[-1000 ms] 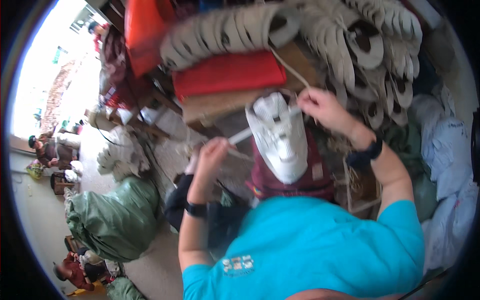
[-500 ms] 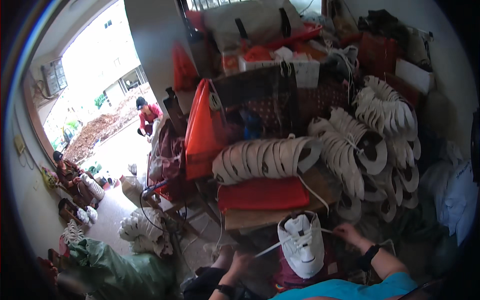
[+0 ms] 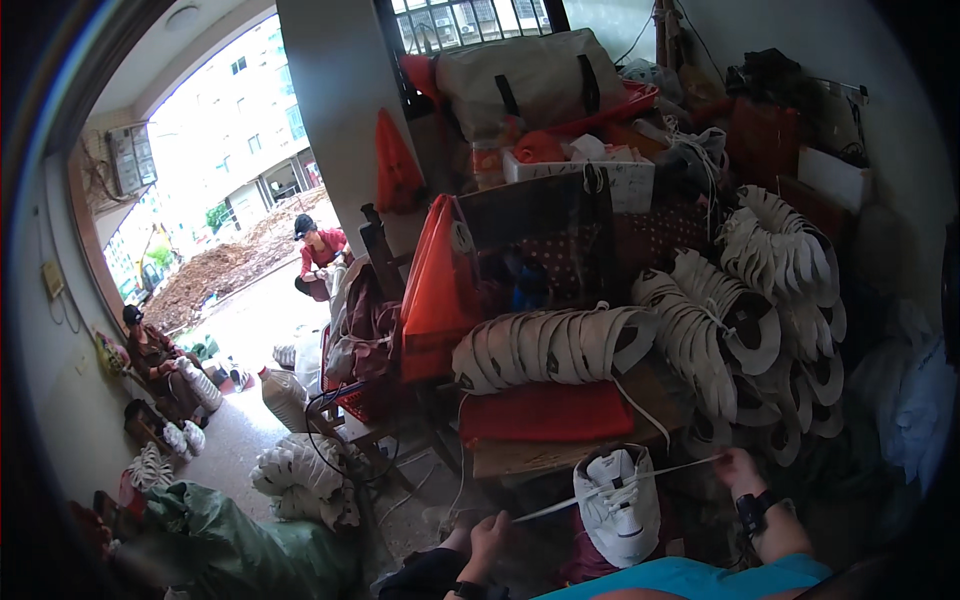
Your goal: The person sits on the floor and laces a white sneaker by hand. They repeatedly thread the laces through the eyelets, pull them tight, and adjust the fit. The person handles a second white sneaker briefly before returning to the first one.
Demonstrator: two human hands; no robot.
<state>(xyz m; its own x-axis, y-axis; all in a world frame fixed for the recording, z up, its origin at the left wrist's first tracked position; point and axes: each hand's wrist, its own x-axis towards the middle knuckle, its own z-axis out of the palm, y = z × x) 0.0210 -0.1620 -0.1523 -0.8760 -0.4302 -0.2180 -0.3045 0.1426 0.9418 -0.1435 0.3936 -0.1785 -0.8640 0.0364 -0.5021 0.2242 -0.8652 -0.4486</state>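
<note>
A white shoe [image 3: 620, 520] rests at my lap on a dark red cloth, its opening away from me and its toe toward me. White shoelace [image 3: 672, 468] crosses the upper, and its ends stretch out to both sides. On the left, my left hand [image 3: 490, 538] is closed on one end. My right hand [image 3: 738, 474] pinches the other end, held out to the right and a little higher than the shoe. Both wrists wear dark bands.
Ahead stands a wooden bench [image 3: 560, 458] with a red cloth [image 3: 545, 412] and a row of nested white shoe uppers [image 3: 555, 348]. More bundled uppers [image 3: 705, 325] hang at right. A green sack [image 3: 235, 540] lies at lower left. Two people sit or crouch farther off.
My right hand has risen and moved outward, drawing the lace longer. The whole scene has shifted right and down in the view. Both hands keep hold of the lace.
</note>
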